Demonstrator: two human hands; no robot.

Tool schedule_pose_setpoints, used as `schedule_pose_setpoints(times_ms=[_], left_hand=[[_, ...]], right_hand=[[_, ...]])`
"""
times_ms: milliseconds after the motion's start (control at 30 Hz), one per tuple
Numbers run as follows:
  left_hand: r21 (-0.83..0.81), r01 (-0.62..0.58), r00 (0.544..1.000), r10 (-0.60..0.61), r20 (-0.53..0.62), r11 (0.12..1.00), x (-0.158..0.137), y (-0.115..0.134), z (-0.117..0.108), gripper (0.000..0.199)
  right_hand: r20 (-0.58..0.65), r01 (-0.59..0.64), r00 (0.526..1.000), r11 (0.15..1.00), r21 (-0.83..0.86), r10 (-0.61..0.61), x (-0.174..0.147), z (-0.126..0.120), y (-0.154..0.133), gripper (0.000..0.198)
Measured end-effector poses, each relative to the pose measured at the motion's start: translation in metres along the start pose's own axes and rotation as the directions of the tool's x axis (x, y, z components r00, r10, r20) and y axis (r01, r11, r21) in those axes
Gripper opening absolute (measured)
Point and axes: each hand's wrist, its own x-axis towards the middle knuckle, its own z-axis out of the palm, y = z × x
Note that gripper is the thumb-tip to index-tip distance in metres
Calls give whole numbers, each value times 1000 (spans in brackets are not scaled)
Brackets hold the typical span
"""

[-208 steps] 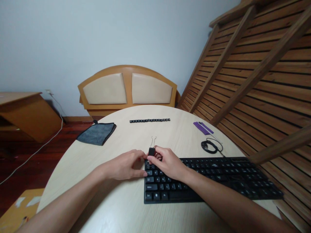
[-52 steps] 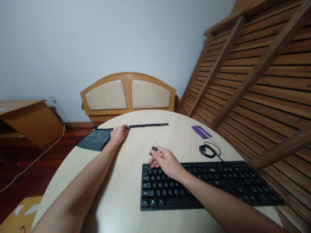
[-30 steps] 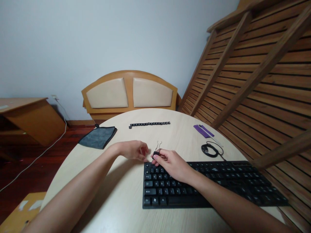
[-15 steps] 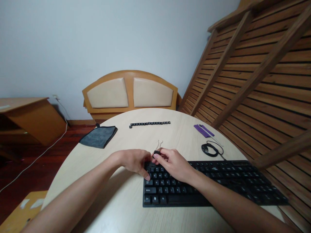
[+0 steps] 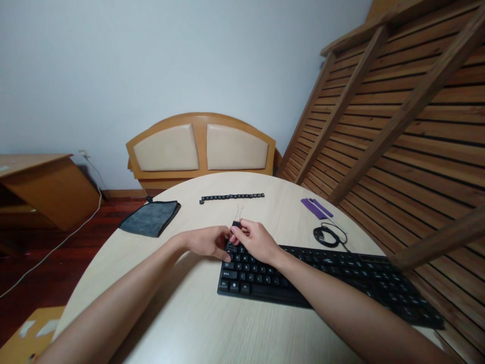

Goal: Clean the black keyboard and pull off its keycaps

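A black computer keyboard (image 5: pixel 265 291) lies at a slight slant on the round table. My left hand (image 5: pixel 206 241) grips its left end, the thumb on the keys at the edge and the other fingers curled behind the far corner. Pinched in my right hand (image 5: pixel 257 241) is a keycap puller (image 5: pixel 236 224) with a black handle, its two thin wire prongs pointing away from me. Both hands meet above the keyboard's far left corner, where some keys are hidden. Further back, a row of loose black keycaps (image 5: pixel 233 196) stretches across the tabletop.
On the left of the round table (image 5: pixel 151 283) lies a folded grey cloth (image 5: pixel 149 218). Purple strips with a thin tool (image 5: pixel 316 208) lie at the right, near the coiled keyboard cable (image 5: pixel 328 235). A padded headboard (image 5: pixel 202 146) and slatted wooden panel (image 5: pixel 379 126) stand behind.
The keyboard has turned slightly, its left end shifting away from me. Both hands have moved with it, a little forward and left, the right still holding the puller.
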Motion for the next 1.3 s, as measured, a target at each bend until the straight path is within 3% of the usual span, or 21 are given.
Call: schedule_pose_setpoints(times_ms=[100, 200, 300, 400, 700, 933, 1067, 1300], left_hand=[[15, -83, 988, 85, -132, 996, 3, -10, 6, 36], [141, -184, 932, 218, -290, 973, 5, -16, 19, 35], [314, -248, 884, 347, -315, 916, 5, -18, 27, 40], [391, -272, 867, 400, -297, 879, 3, -16, 28, 38], [356, -281, 869, 394, -299, 891, 1, -16, 26, 27], [316, -270, 876, 368, -313, 910, 2, -16, 27, 30], [330, -258, 870, 367, -329, 908, 2, -17, 28, 29], [290, -273, 867, 365, -339, 917, 4, -20, 31, 26]], right_hand=[[-9, 21, 1000, 999, -42, -22, 4, -7, 2, 27], [-24, 41, 999, 996, -73, -43, 1, -15, 5, 28], [-38, 40, 998, 997, -60, -43, -4, -21, 8, 31], [-37, 22, 999, 999, -45, -23, -6, -22, 9, 33], [-61, 21, 998, 999, -24, -23, -9, -16, 6, 34], [2, 29, 1000, 997, -69, -29, -11, -17, 4, 33], [36, 82, 997, 968, -239, -75, -14, -16, -1, 33], [112, 241, 970, 816, -526, -214, -16, -20, -5, 37]])
